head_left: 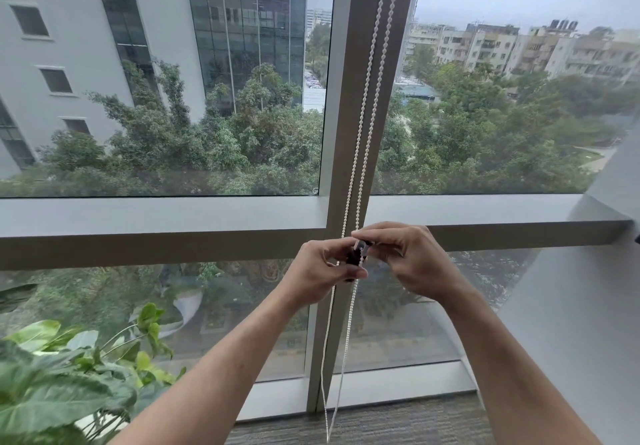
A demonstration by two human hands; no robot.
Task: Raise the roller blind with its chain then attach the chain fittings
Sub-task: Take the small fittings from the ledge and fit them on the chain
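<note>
a: where's the fitting?

b: the small dark fitting [356,256] sits between both hands, in front of the window frame's [349,132] upright post. the left hand [320,271] pinches it from below, the right hand [401,257] closes on its top.

a: and the chain?

b: the bead chain [369,98] hangs near vertical, two strands. the right strand runs through the fitting; the left passes just beside it. so i judge the fitting must line up along that vertical run.

A single wide-angle head view looks forward and slightly down, close to the tall grey-framed glass window [349,105]. Both bare hands meet near centre frame at the white beaded chain [369,73]; grey carpet floor [381,424] lies nearest, below.
</note>
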